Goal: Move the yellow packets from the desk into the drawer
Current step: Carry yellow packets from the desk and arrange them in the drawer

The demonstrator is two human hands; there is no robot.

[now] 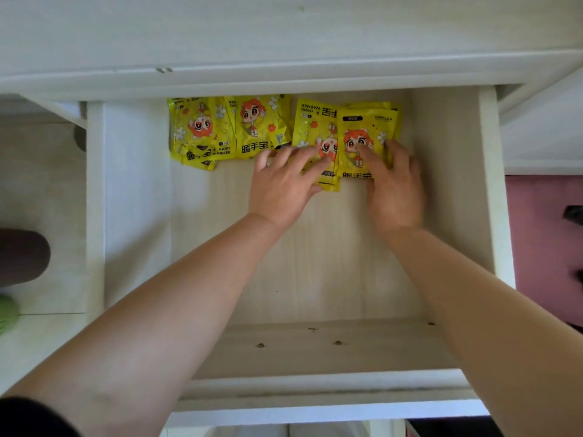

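Several yellow hand-warmer packets lie in a row at the back of the open white drawer [135,216]. The left group of yellow packets [217,130] lies untouched. My left hand [284,184] rests with straight, spread fingers on the lower edge of an upside-down packet [312,127]. My right hand [394,187] lies flat on the rightmost packet [366,134], its fingertips pressing the packet's front. Both forearms reach in from the drawer's near side.
The white desk top [284,29] runs above the drawer and shows no packets. The drawer's bare wooden bottom [315,272] has a few small dark specks near the front. A pink surface [542,234] lies to the right, floor to the left.
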